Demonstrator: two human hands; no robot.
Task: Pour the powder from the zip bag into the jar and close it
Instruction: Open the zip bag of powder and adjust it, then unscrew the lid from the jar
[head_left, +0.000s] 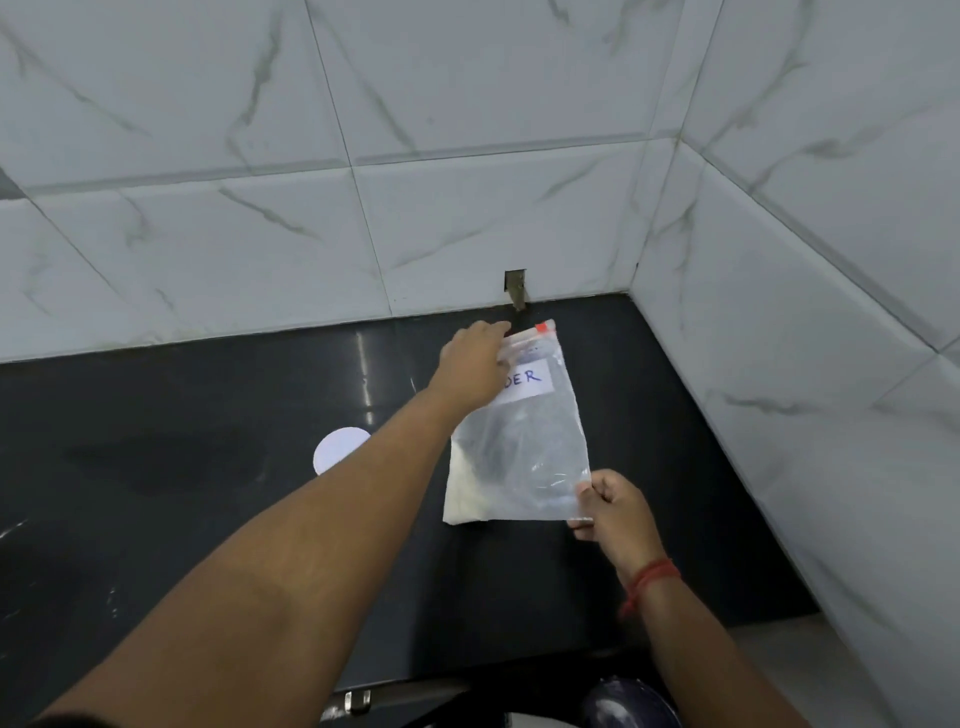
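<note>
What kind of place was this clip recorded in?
Most likely a home kitchen corner. A glossy dark stone countertop meets marble-look white wall tiles on two sides, and a person's two hands hold a labelled zip bag of pale powder above it. No jar is clearly visible.

Both my hands on the zip bag over the dark worktop.

My left hand (475, 364) holds the far, sealed end of the zip bag (519, 447), partly covering its white label (524, 382); my right hand (613, 512) pinches the near right corner, a red thread (652, 579) round that wrist. Pale powder (465, 488) sits along the bag's left edge. A white disc (337, 447) lies on the worktop (208, 467) left of my forearm. Marbled wall tiles (415, 130) stand at the far and right sides.
</note>
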